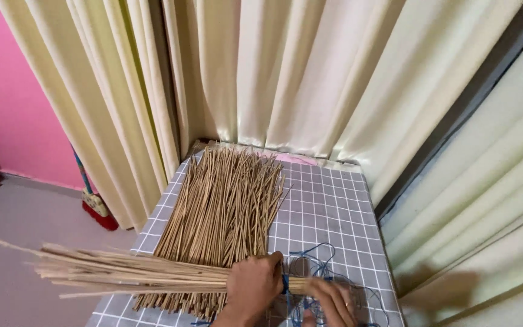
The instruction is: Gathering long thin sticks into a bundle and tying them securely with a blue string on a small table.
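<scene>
Left hand closes around a stick bundle lying crosswise at the table's near edge, its tips pointing left past the table. Right hand, fingers curled, pinches the bundle's butt end beside blue cord. A loose stick pile lies beyond. Good binding likely needs a firm left-hand squeeze, level butts and taut cord.

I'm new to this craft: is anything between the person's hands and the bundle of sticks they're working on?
Nothing visible. The left hand grips the stick bundle directly, and the right hand touches its end, where blue string lies. The loose stick pile sits behind.
</scene>
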